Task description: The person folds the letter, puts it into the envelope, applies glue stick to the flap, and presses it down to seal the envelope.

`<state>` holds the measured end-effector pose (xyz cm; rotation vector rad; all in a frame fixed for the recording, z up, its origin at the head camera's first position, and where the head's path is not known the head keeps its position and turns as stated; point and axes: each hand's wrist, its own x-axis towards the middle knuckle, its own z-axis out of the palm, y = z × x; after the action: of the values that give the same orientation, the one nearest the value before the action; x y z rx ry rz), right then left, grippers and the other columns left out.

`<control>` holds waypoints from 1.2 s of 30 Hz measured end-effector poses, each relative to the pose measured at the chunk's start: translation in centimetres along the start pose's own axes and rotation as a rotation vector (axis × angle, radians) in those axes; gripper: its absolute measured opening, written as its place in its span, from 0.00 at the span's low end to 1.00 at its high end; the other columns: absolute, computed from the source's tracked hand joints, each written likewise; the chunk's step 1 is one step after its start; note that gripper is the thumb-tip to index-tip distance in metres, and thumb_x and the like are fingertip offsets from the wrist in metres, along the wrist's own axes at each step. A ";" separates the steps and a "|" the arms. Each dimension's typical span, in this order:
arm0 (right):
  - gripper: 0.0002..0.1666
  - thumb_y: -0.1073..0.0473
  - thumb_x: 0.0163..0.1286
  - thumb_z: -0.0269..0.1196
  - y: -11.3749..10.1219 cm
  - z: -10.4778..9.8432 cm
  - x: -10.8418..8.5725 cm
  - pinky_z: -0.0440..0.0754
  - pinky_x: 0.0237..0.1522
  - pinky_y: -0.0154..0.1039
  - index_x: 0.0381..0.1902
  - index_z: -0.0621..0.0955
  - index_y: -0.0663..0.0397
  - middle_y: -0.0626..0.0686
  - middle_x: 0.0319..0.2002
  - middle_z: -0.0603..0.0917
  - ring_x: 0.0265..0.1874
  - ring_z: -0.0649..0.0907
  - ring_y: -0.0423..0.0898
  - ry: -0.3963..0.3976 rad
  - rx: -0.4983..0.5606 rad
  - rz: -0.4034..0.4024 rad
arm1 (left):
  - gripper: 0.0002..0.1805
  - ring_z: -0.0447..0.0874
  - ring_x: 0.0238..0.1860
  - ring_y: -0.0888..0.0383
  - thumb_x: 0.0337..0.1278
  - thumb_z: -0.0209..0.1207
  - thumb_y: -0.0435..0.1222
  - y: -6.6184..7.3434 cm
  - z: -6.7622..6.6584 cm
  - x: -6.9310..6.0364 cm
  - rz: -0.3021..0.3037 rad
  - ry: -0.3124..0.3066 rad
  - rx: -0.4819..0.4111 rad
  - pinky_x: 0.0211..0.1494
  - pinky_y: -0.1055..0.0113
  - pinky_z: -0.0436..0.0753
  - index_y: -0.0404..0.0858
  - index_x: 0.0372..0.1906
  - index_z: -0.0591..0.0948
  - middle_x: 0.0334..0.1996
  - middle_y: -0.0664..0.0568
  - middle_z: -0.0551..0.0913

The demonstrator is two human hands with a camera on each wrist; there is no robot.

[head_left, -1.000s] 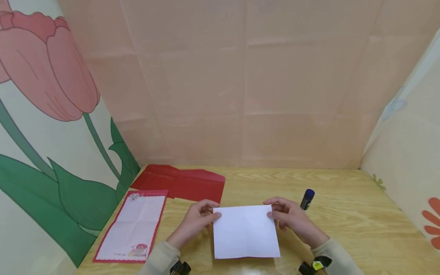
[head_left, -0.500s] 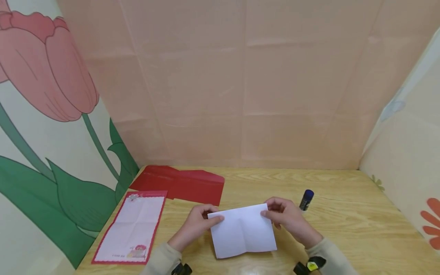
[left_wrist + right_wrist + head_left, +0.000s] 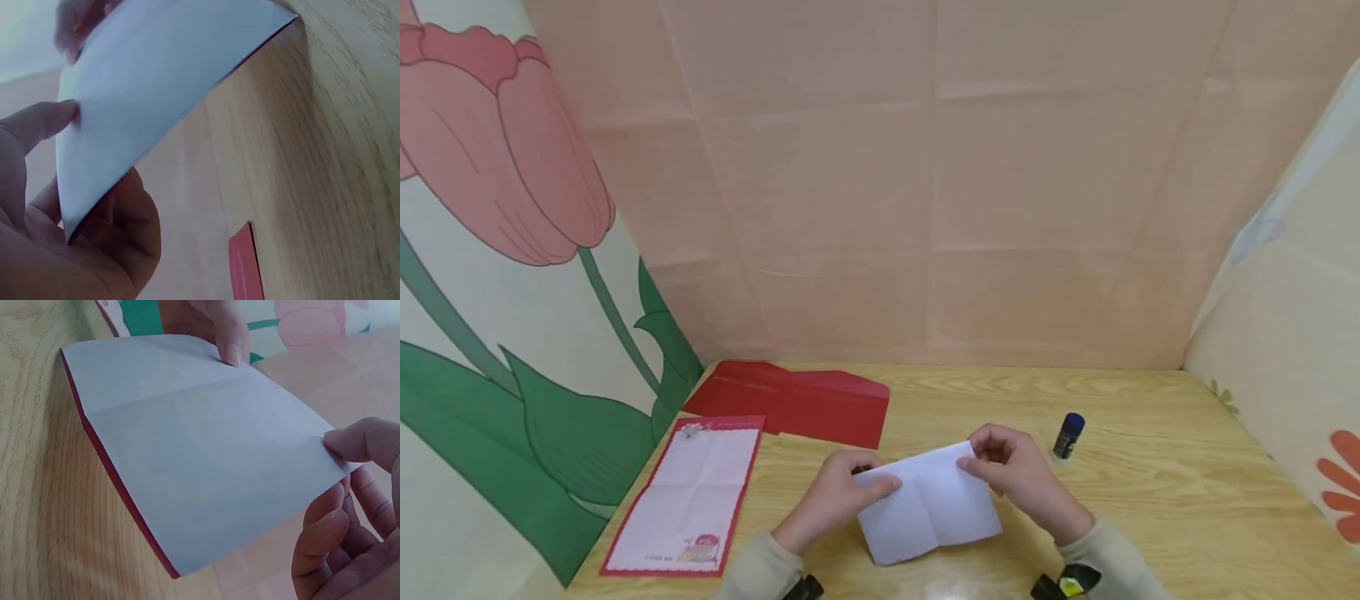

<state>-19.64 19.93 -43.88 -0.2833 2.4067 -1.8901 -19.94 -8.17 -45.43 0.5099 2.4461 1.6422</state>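
Observation:
A folded white sheet (image 3: pixel 929 508) with a faint crease is held up at a tilt by both hands. The left hand (image 3: pixel 835 495) pinches its upper left corner, thumb on the front. At the upper right corner the right hand (image 3: pixel 1024 478) grips it between thumb and curled fingers. In the right wrist view a red layer lines the lower edge of the sheet (image 3: pixel 187 437); the left wrist view shows the left thumb pressed on the white face (image 3: pixel 144 81) and fingers curled behind it.
A pink-bordered card (image 3: pixel 692 500) lies at the left of the wooden table (image 3: pixel 1172 483). Red envelopes (image 3: pixel 835 407) lie behind it, near the back edge. A glue stick with a dark blue cap (image 3: pixel 1069 436) stands beyond the right hand.
The sheet has gone from nearly level to tilted, its right side higher, and its crease shows more. The right hand has moved left and slightly up; the left hand has shifted slightly right.

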 end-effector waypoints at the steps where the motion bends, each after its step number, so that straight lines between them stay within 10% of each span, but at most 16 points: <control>1: 0.16 0.60 0.62 0.73 -0.2 0.1 0.0 0.71 0.18 0.32 0.39 0.79 0.64 0.52 0.27 0.76 0.22 0.73 0.40 -0.004 -0.009 -0.009 | 0.12 0.77 0.29 0.61 0.55 0.71 0.47 0.1 0.1 0.0 -0.005 -0.005 0.015 0.33 0.67 0.79 0.44 0.26 0.85 0.25 0.57 0.83; 15: 0.11 0.59 0.63 0.72 -1.0 0.9 -0.2 0.77 0.29 0.35 0.35 0.82 0.60 0.49 0.28 0.81 0.28 0.77 0.41 -0.035 -0.047 -0.137 | 0.10 0.77 0.24 0.65 0.63 0.66 0.42 0.1 0.9 -0.1 0.049 -0.050 0.037 0.27 0.72 0.78 0.41 0.32 0.89 0.22 0.56 0.83; 28: 0.11 0.61 0.69 0.66 -1.3 1.5 -0.6 0.72 0.19 0.30 0.41 0.83 0.68 0.45 0.32 0.84 0.28 0.79 0.36 -0.330 -0.030 -0.214 | 0.10 0.82 0.28 0.63 0.66 0.63 0.41 -0.1 1.3 0.2 0.027 -0.037 -0.060 0.29 0.69 0.81 0.39 0.38 0.90 0.31 0.52 0.88; 36: 0.11 0.58 0.72 0.63 -1.4 1.3 -0.5 0.79 0.27 0.35 0.43 0.84 0.61 0.52 0.37 0.85 0.30 0.80 0.39 -0.180 -0.113 -0.210 | 0.11 0.81 0.29 0.62 0.70 0.59 0.38 0.0 1.4 0.3 0.035 -0.016 -0.080 0.30 0.69 0.81 0.37 0.45 0.86 0.31 0.51 0.86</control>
<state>-18.75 18.47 -42.91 -0.7074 2.4460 -1.7190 -19.79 -6.88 -45.94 0.5555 2.3623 1.7344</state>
